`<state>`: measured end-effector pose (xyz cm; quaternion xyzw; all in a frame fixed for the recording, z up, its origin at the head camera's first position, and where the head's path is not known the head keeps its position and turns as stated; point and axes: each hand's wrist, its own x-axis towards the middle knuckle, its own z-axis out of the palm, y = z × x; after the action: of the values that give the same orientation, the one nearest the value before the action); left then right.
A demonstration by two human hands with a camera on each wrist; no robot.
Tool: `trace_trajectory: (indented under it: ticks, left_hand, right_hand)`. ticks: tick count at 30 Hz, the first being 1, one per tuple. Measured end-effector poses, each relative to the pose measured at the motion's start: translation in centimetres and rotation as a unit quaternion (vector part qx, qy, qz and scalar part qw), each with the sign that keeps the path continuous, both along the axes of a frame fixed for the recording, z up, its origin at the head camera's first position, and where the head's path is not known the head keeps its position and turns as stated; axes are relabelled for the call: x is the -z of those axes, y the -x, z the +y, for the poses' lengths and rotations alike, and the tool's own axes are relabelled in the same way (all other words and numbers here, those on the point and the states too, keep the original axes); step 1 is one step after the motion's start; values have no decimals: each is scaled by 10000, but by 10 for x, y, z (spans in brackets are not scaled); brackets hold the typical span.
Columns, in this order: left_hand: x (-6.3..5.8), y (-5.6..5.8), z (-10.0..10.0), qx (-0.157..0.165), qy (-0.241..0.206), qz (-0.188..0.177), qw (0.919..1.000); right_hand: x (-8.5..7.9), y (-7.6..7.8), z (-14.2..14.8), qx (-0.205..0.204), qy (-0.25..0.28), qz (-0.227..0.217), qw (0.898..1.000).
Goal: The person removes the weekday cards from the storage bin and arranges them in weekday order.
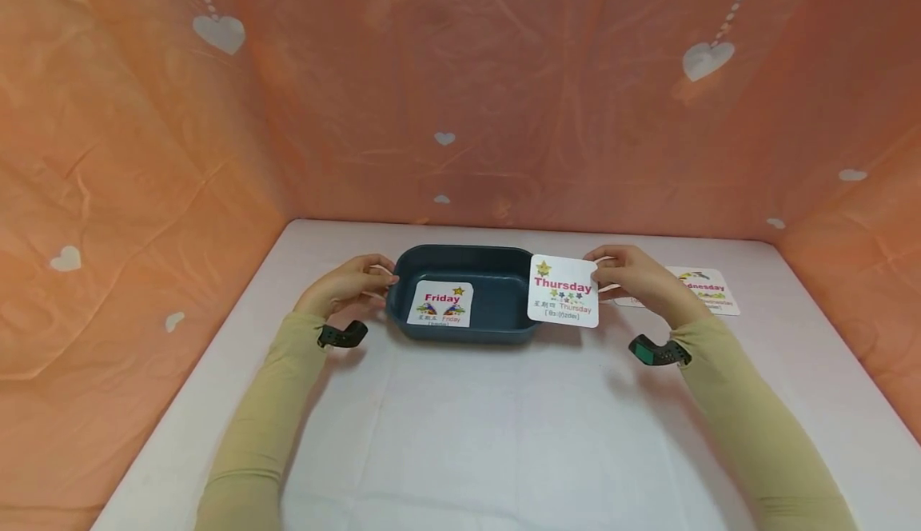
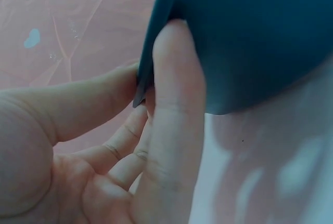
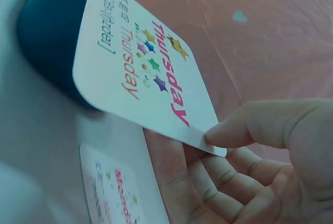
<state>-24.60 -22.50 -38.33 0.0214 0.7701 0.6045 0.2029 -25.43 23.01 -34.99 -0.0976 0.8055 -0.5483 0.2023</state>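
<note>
My left hand [image 1: 350, 283] pinches the left rim of a dark blue rectangular tray [image 1: 464, 336]; in the left wrist view the thumb and index finger [image 2: 177, 89] lie on either side of its wall. Inside the tray, toward its left, a white Friday flashcard [image 1: 441, 305] leans face up. By its right edge, my right hand [image 1: 636, 279] holds a white Thursday flashcard [image 1: 564, 291] between thumb and fingers. That card is raised and overlaps the tray's right end in the head view, its printed face toward the head camera.
A Wednesday flashcard [image 1: 708, 289] lies on the white table [image 1: 489, 427] to the right, partly hidden behind my right hand. Another flashcard [image 3: 112, 193] with pink lettering shows below the hand in the right wrist view. Orange cloth [image 1: 468, 115] with hearts surrounds the table's back and sides.
</note>
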Motion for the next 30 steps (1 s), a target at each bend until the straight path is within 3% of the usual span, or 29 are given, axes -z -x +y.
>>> trace_trajectory:
  ticks: [13, 30]
  left_hand:
    - [3, 2, 0, 31, 65, -10, 10000]
    - [2, 4, 1, 69, -67, -5, 10000]
  right_hand:
    - [18, -19, 40, 64, -270, -262, 9993]
    - [43, -27, 46, 132, -228, -535, 9982]
